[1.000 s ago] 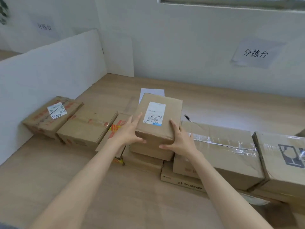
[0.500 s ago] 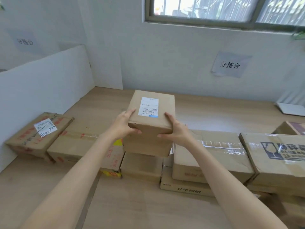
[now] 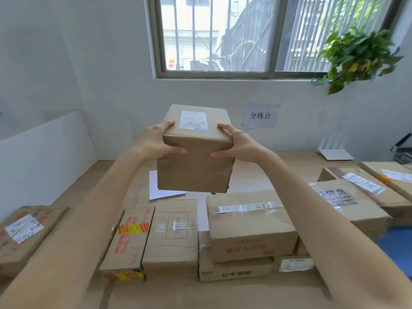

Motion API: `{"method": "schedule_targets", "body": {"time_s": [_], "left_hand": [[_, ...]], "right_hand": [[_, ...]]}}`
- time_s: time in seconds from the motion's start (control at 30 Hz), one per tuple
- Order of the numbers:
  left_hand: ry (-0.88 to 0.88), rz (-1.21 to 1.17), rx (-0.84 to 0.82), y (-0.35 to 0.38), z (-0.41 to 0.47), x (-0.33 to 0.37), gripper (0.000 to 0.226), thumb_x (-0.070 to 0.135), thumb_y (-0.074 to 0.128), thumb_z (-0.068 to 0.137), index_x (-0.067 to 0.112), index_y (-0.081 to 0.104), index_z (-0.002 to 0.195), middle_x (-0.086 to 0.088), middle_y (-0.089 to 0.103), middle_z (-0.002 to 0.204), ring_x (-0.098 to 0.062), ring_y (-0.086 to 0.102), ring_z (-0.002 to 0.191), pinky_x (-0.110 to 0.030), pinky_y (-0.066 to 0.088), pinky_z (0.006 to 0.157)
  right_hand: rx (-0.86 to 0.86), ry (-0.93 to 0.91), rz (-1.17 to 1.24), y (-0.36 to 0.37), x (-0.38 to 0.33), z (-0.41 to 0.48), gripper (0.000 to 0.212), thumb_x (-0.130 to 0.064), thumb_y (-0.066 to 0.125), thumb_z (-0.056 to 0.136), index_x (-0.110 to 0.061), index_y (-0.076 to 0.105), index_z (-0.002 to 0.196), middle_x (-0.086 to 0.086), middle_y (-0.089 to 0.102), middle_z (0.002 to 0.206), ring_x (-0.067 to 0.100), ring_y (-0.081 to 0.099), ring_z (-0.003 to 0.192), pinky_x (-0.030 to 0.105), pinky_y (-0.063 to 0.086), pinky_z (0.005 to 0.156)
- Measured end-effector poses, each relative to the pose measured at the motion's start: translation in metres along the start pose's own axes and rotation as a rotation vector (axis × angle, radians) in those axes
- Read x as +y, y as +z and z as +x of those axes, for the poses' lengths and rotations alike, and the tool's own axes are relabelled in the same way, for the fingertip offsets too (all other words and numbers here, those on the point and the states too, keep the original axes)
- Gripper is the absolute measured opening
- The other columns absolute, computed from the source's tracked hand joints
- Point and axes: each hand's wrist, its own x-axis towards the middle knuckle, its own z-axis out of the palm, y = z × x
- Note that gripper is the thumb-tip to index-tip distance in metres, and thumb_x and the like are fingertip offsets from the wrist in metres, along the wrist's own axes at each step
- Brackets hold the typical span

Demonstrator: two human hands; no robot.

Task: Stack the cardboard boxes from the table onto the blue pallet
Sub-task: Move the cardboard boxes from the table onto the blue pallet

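Operator: Box status, what differs from a second ago?

Spotter: You had the small brown cardboard box (image 3: pixel 196 166) sitting on the stack then. Now you hold it in the air, clear above the light wooden table (image 3: pixel 223 295), in front of the white wall below the barred window (image 3: pixel 223 34). Your view has tipped up too, so that window and the green leafy plant (image 3: pixel 356 56) now show.

Operator: Grip?

Spotter: Your left hand (image 3: pixel 156 141) and right hand (image 3: pixel 238 144) clamp its two sides, thumbs on the near face, fingers over the top edge.

Operator: How does it look?

Spotter: One white shipping label (image 3: pixel 194 120) with a barcode sits on top, and the near face is creased.

Operator: Counts?

Spotter: One box is in your two hands. At least eight more cardboard boxes (image 3: pixel 249 224) lie on the table, the right-hand ones too blurred to count surely. One loose white paper sheet (image 3: pixel 165 192) lies behind the row, and one paper sign (image 3: pixel 259 115) hangs on the wall.
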Motion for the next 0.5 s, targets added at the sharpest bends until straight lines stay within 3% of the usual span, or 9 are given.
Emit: {"method": "schedule_targets", "body": {"time_s": [0.23,0.5], "left_hand": [[0.156,-0.036,-0.079,0.050,0.028,0.107,0.095,0.057,0.077,0.067,0.034,0.030,0.146,-0.002,0.047,0.142,-0.026,0.043,0.128,-0.042,0.038,0.105],[0.383,-0.131,-0.186,0.162,0.038,0.298,0.096,0.060,0.076,0.066,0.035,0.029,0.147,-0.004,0.047,0.142,-0.027,0.043,0.128,-0.039,0.035,0.104]], "right_hand": [[0.131,0.112,-0.023,-0.093,0.058,-0.065,0.095,-0.043,0.082,0.071,-0.037,0.027,0.148,-0.003,0.043,0.134,0.019,0.048,0.117,0.031,0.046,0.095],[0.300,0.287,-0.118,-0.232,0.165,-0.198,0.095,-0.047,0.080,0.073,-0.031,0.026,0.150,0.002,0.041,0.142,0.021,0.047,0.119,0.028,0.042,0.094]]}}
